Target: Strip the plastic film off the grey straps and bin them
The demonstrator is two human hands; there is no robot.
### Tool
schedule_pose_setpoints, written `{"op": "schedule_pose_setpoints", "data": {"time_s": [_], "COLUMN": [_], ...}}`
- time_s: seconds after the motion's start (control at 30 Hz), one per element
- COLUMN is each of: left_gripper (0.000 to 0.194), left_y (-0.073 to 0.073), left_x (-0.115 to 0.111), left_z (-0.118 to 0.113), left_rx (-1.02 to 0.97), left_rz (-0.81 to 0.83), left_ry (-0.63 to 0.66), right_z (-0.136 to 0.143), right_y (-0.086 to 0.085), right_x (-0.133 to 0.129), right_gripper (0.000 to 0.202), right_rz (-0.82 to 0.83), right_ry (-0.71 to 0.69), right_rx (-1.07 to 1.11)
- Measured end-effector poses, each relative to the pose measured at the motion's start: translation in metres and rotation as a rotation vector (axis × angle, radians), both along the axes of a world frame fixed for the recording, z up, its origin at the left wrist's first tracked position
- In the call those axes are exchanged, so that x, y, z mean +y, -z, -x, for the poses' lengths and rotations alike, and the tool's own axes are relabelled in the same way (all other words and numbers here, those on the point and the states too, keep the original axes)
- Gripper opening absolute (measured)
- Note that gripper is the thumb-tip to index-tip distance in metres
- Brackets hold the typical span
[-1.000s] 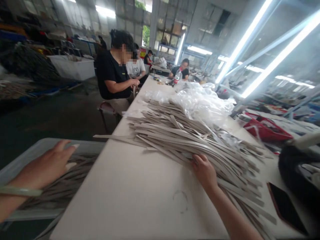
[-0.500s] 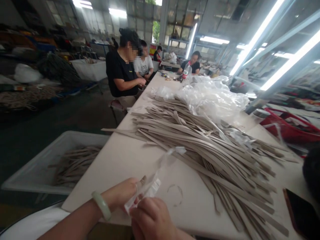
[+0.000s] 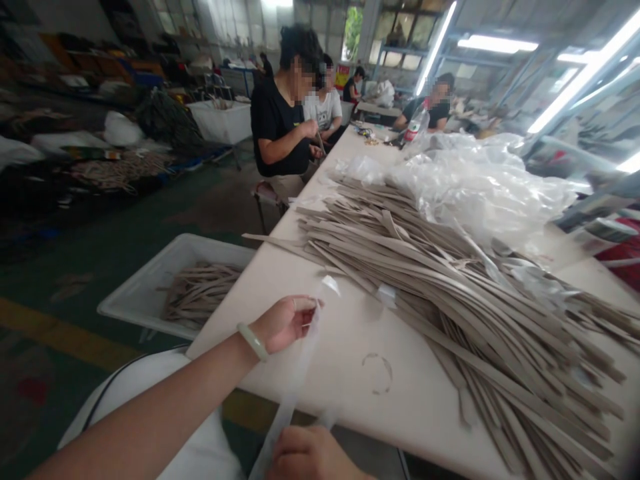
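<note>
My left hand (image 3: 290, 323), with a pale bangle on its wrist, pinches the upper end of a clear plastic strip (image 3: 300, 373) over the table. Lower down, at the bottom edge of the view, my right hand (image 3: 313, 457) is closed round the strip's lower part; its fingertips are hidden. A large pile of flat grey-beige strips (image 3: 400, 260) lies on the white table (image 3: 345, 360) beyond and to the right of my hands. Crumpled clear plastic (image 3: 480, 180) rests over the pile's far side.
A white bin (image 3: 145, 273) of similar strips stands left of the table. A person in black (image 3: 280, 127) sits at the table's left edge; other people are farther back. A bottle (image 3: 416, 125) stands at the far end. A red item (image 3: 623, 257) is at the right.
My left hand has moved up and away from my right hand, stretching the plastic between them. My right hand is lower. The view has shifted, and the phone at the right is out of sight.
</note>
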State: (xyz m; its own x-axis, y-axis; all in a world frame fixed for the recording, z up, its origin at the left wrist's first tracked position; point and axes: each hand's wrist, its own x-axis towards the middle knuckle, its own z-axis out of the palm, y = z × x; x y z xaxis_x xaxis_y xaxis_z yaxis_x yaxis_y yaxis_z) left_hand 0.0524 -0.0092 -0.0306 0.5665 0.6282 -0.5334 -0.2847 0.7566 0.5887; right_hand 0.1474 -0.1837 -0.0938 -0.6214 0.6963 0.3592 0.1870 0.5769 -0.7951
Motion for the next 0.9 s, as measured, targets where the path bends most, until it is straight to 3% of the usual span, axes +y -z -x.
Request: {"op": "schedule_pose_setpoints", "data": {"time_s": [0.1,0.2,0.33,0.43,0.6,0.73,0.8,0.9], "left_gripper": [0.025,0.041,0.039,0.039,0.062,0.042,0.032,0.022], "left_y": [-0.007,-0.015,-0.022,-0.024,-0.018,-0.001,0.009,0.019], "left_x": [0.0,-0.004,-0.008,-0.009,-0.017,-0.025,-0.029,-0.035], "left_z": [0.008,0.016,0.026,0.03,0.031,0.027,0.024,0.017], "left_rx": [-0.142,-0.195,0.064,0.219,0.16,0.278,0.246,0.244], "left_rz": [0.108,0.075,-0.223,-0.475,-0.77,-0.869,-0.835,-0.793], "left_ry": [0.061,0.196,0.334,0.458,0.906,1.033,1.035,0.956], "right_z": [-0.001,-0.007,-0.034,-0.058,-0.079,-0.096,-0.105,-0.115], "right_y": [-0.002,-0.01,-0.031,-0.051,-0.083,-0.1,-0.104,-0.106], "right_x": [0.0,-0.002,0.003,0.015,0.051,0.083,0.094,0.104], "right_gripper": [0.026,0.022,0.016,0.016,0.016,0.012,0.01,0.01], "right_rz": [0.12,0.196,0.422,0.615,0.579,0.513,0.528,0.572], "right_ry": [0.007,0.136,0.479,0.64,0.855,1.085,1.172,1.184], "right_rx": [0.098,0.238,0.436,0.564,0.732,1.028,1.159,1.263]}}
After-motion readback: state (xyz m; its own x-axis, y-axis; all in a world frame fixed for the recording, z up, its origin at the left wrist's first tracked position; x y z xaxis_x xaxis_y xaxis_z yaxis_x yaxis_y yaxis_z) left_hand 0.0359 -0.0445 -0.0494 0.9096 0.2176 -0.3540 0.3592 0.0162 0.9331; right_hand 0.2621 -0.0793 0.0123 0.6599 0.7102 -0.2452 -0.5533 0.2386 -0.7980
